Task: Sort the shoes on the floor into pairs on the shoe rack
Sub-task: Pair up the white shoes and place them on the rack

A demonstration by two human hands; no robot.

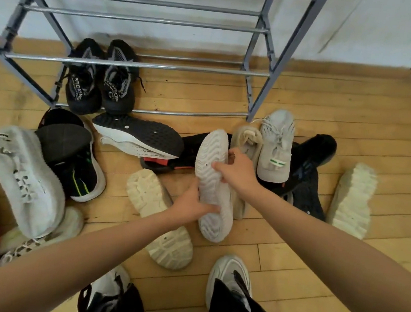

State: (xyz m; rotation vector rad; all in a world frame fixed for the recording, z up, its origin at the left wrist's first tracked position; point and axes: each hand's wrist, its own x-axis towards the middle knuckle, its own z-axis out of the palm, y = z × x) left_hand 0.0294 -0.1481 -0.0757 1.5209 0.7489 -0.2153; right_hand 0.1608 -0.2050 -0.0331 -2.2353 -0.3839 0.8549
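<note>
1. The pale grey shoe (214,171) lay sole up on the pile in front of the shoe rack (142,65), not on it.
2. The left hand (192,204) held the shoe's end far from the rack, with its fingers curled over the edge of the sole.
3. The right hand (235,169) gripped the shoe's other side, nearer the rack, with its fingers wrapped round the edge.
4. A red and black shoe (174,158) lay between the pale grey shoe and the rack.
5. A laced grey shoe (276,147) sat by the rack's front right leg.
6. A black shoe with a white side (139,135) lay tipped over, just in front of the rack's lowest bar.
7. A pair of black shoes (101,82) sat side by side on the rack's bottom bars, at its left end.
8. A cream shoe (162,216) lay sole up, farther from the rack than the pale grey shoe.
9. The rack stood on a wooden floor (329,97).
</note>
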